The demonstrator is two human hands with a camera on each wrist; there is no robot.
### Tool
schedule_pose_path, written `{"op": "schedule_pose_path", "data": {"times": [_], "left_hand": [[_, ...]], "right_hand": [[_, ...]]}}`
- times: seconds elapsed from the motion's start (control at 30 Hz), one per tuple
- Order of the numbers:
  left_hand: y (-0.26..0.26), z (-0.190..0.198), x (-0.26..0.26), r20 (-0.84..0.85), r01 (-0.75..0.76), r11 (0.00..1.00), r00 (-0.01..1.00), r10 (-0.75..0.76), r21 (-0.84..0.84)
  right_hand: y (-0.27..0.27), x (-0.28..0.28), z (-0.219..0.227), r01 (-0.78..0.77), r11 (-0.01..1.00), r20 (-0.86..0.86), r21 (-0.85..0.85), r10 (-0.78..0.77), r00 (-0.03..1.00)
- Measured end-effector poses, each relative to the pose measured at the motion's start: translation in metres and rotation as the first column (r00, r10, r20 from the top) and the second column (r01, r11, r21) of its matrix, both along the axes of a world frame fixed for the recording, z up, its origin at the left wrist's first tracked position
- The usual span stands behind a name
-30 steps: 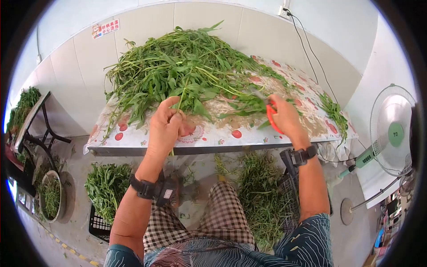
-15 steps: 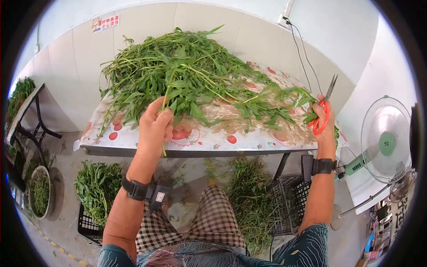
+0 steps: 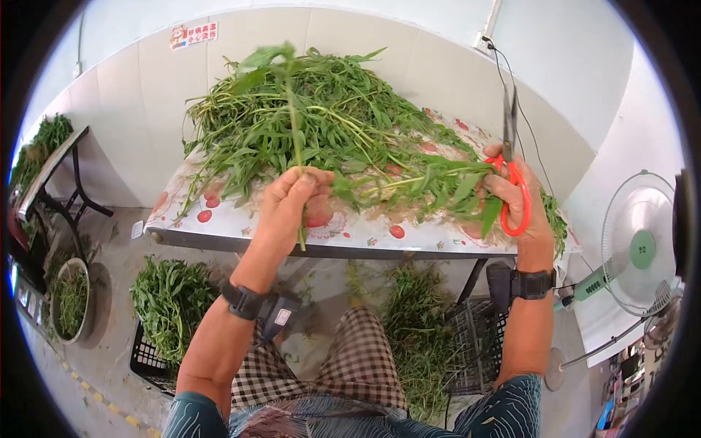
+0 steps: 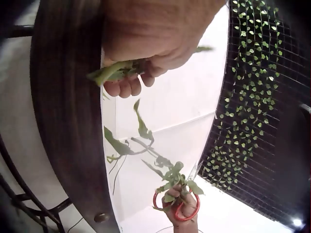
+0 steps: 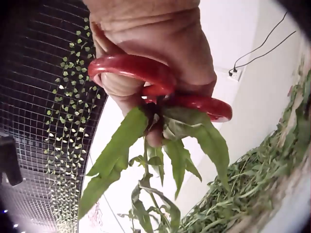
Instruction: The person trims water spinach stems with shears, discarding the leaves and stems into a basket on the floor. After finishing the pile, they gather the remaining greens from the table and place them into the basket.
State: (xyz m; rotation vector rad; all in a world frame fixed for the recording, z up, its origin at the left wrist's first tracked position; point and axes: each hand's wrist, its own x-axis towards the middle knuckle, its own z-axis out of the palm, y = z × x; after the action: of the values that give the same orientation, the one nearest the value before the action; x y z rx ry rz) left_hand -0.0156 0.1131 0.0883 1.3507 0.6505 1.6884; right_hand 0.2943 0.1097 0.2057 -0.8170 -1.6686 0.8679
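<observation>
My left hand pinches a leafy green stem near its lower end, just over the table's front edge. The stem stands upright, its leafy top overlapping the heap of greens in the head view. To the right, my right hand holds red-handled scissors with the blades pointing up. That same hand also grips another leafy stem, which stretches leftward toward my left hand. In the right wrist view its broad leaves hang below the scissor handles.
A table with a fruit-patterned cloth carries the heap. Below it are a black crate of greens on the left and a plant pile beside a crate on the right. A standing fan is at far right.
My right hand has swung right from over the table, with the scissors turned upright and a leafy stem now gripped too. My left hand has risen slightly, its stem now showing taller.
</observation>
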Motion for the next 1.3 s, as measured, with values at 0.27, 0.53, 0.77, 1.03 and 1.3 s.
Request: {"op": "schedule_pose_path", "data": {"times": [0.27, 0.53, 0.77, 1.03, 1.3], "left_hand": [[0.004, 0.009, 0.019, -0.264, 0.140, 0.990, 0.956, -0.131, 0.016], [0.013, 0.009, 0.004, 0.357, -0.066, 0.982, 0.926, 0.125, -0.174], [0.011, 0.005, -0.002, 0.468, -0.028, 0.977, 0.875, 0.127, -0.212], [0.007, 0.009, 0.000, 0.483, -0.034, 0.960, 0.859, 0.171, -0.279], [0.010, 0.005, -0.001, 0.409, 0.007, 0.984, 0.910, 0.067, -0.176]], "right_hand": [[0.025, -0.062, -0.001, -0.079, 0.997, 0.161, 0.019, 0.075, 0.984], [0.084, -0.058, -0.013, 0.090, 0.996, 0.101, -0.016, -0.088, 0.991], [0.157, -0.047, -0.033, 0.229, 0.894, 0.675, 0.386, -0.443, 0.590], [0.183, -0.105, -0.053, 0.164, 0.922, 0.830, 0.351, -0.387, 0.402], [0.163, -0.068, -0.033, 0.110, 0.911, 0.761, 0.398, -0.394, 0.515]]}}
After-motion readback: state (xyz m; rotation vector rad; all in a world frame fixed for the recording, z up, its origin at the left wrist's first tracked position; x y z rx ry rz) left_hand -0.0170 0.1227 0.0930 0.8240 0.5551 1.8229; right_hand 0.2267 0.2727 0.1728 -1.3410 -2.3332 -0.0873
